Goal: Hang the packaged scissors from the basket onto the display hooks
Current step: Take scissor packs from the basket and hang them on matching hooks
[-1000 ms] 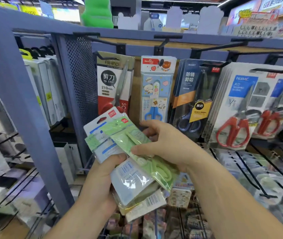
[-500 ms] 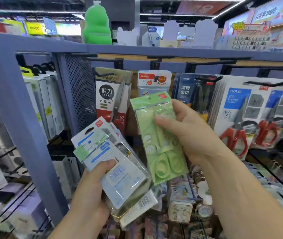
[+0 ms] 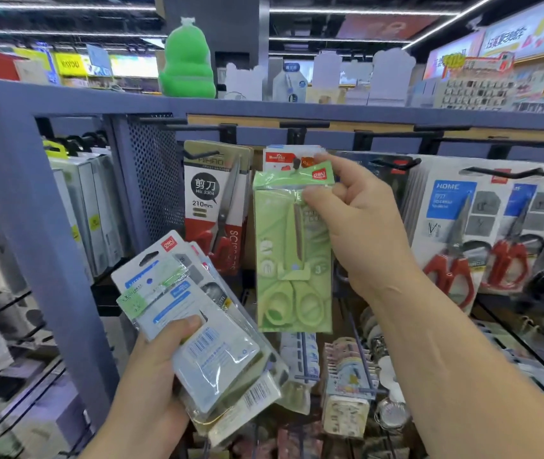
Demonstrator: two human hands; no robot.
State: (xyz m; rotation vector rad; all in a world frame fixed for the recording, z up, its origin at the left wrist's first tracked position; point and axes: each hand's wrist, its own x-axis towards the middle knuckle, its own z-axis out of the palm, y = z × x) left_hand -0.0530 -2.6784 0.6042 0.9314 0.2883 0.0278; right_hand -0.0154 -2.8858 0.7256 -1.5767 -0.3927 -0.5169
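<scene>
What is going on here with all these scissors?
A person is hanging up stock in a shop. Their right hand pinches a green scissors pack near its top, holding it up at a display hook that already carries packs. Whether it is threaded on yet is hard to tell. Their left hand grips a stack of further packs.

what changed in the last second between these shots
The right hand lifted the green scissors pack off the stack in the left hand and raised it upright to the hook. Its top is now at the hook's tip; whether it is threaded on is unclear. The left hand still grips the stack, and the hanging packs stayed put.
</scene>
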